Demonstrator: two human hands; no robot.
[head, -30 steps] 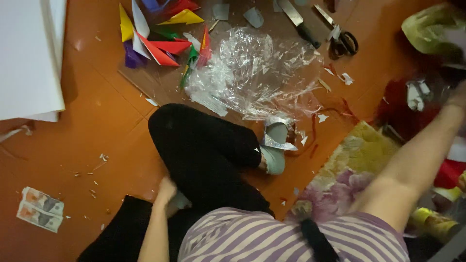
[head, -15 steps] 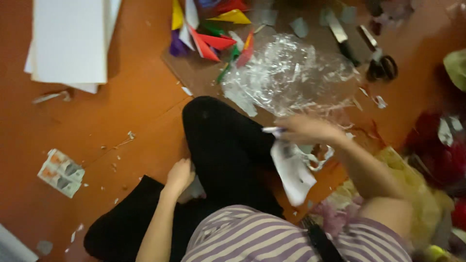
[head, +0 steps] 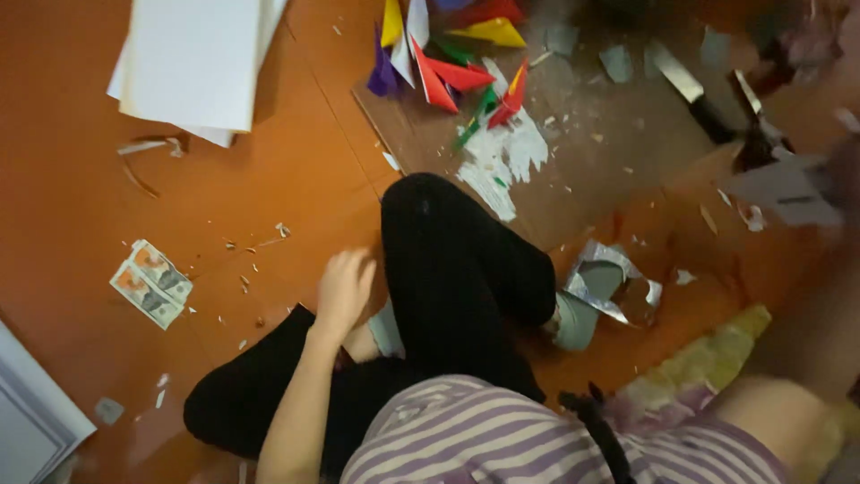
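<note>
I sit cross-legged on an orange floor in black trousers (head: 457,278) and a striped top. My left hand (head: 345,287) rests with loosely curled fingers against my left knee and holds nothing. My right arm reaches out to the right, and my right hand (head: 847,179) is blurred at the frame's edge. It grips a pale grey-white sheet (head: 779,190). A crumpled silver foil scrap (head: 614,278) lies by my grey-socked foot (head: 578,321).
A brown board (head: 618,170) ahead carries torn white patches, coloured folded paper shapes (head: 448,67), a knife (head: 690,90) and scissors (head: 757,134). White sheets (head: 193,63) lie far left, two banknotes (head: 150,282) left, a flowered cushion (head: 708,367) right, a white panel (head: 27,426) at the bottom left.
My right hand has swung from my knee out to the right edge with the pale sheet. The clear plastic wrap no longer lies on the board. My left hand has barely moved.
</note>
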